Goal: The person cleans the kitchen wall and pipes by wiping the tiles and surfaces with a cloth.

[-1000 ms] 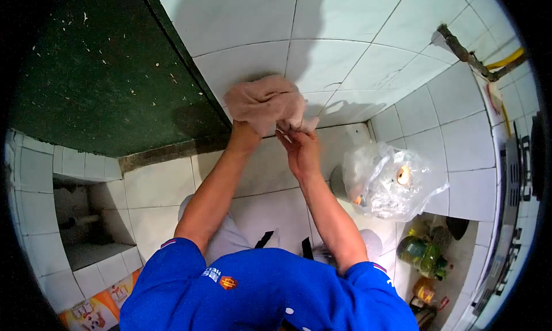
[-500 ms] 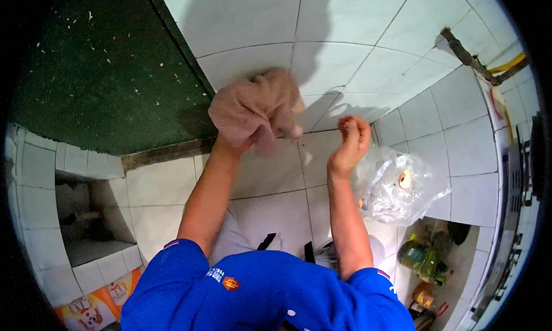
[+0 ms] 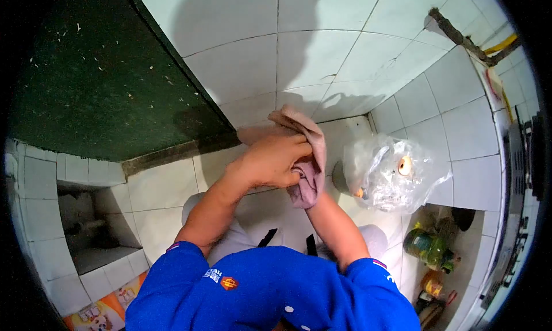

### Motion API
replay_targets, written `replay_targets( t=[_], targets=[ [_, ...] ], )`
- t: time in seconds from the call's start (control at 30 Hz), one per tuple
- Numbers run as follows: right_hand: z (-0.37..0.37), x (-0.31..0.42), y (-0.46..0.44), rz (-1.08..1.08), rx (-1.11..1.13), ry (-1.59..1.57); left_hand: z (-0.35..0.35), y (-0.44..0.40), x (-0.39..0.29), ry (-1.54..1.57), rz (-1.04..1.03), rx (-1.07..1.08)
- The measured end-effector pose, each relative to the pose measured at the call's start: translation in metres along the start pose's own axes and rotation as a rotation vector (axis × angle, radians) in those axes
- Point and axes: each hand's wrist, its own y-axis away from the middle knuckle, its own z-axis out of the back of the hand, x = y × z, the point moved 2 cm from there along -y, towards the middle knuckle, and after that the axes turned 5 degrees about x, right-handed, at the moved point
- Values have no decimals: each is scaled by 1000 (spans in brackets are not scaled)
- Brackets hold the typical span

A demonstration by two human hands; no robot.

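Note:
A pinkish-brown cloth (image 3: 313, 138) hangs bunched in front of my body, above the tiled floor. My left hand (image 3: 276, 158) grips it from the left, with the fingers curled into its folds. The cloth covers my right hand; only the forearm shows below it. Part of the cloth sticks out beyond the left hand toward the wall.
A clear plastic bag (image 3: 379, 184) with rubbish lines a bin at the right. Bottles (image 3: 428, 247) stand in a low niche at the lower right. A dark green panel (image 3: 115, 84) is at the upper left, and a tiled wall (image 3: 230, 72) ahead.
The cloth has moved away from the wall, back toward my body. My left hand has come over its near side, and my right hand has moved left, behind the cloth.

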Motion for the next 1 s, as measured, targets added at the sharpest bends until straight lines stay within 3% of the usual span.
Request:
replay_targets(
  t=[0.07, 0.13, 0.27, 0.4, 0.43, 0.5, 0.57, 0.6, 0.63, 0.77, 0.93, 1.0],
  targets=[
    [-6, 4, 4, -21, -5, -89, -3, 1, 7, -71, -100, 23],
    [3, 0, 3, 35, -41, 324, -2, 2, 7, -43, -110, 19],
    [13, 20, 12, -110, -16, 264, -2, -1, -7, -76, -137, 35],
    [42, -22, 55, 67, 94, 574, -18, -9, 5, -27, -108, 13],
    [48, -35, 52, -13, 145, 452, -22, -11, 11, -31, -120, 10],
    [55, -44, 44, -87, 194, 337, -23, -13, 18, 41, -171, -261],
    [38, -9, 1, -271, 42, -191, -22, -15, 18, 37, -94, -253],
    [40, -6, -4, -265, 42, -182, -22, -16, 20, 34, -6, -241],
    [42, -2, -9, -250, 35, 107, -21, -17, 19, 32, -15, -242],
    [51, 15, -33, -183, -38, 637, -20, -19, 13, 79, -36, -357],
    [35, 13, -62, -148, -72, 1019, -12, -14, 12, 12, -104, -526],
    [19, 5, -74, -174, -11, 1133, -9, -9, 22, 36, 23, -675]
  ],
)
